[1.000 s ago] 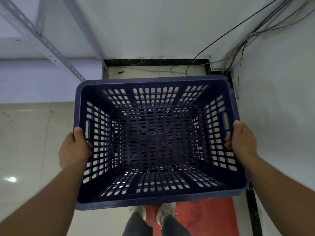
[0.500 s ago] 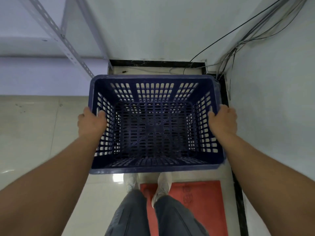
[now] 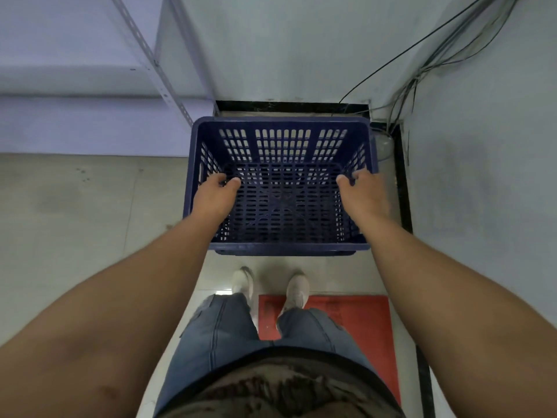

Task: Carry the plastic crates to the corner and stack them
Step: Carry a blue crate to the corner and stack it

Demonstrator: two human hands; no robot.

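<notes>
One dark blue slotted plastic crate [image 3: 281, 146] sits low in the room's corner, upright and empty, close to the floor; I cannot tell if it rests on the tiles. My left hand [image 3: 214, 196] curls over its left rim, fingers hooked inside. My right hand [image 3: 360, 191] grips the right rim the same way. Both arms reach straight down and forward. No other crate is in view.
White walls meet just beyond the crate, with a black skirting strip [image 3: 404, 188] along the right wall. Loose cables [image 3: 422, 70] hang in the corner. A metal shelf post [image 3: 156, 67] slants at the left. A red mat [image 3: 355, 321] lies under my right foot.
The crate went from chest height down and forward into the corner. My hands stayed on its side rims, and my body bent over it.
</notes>
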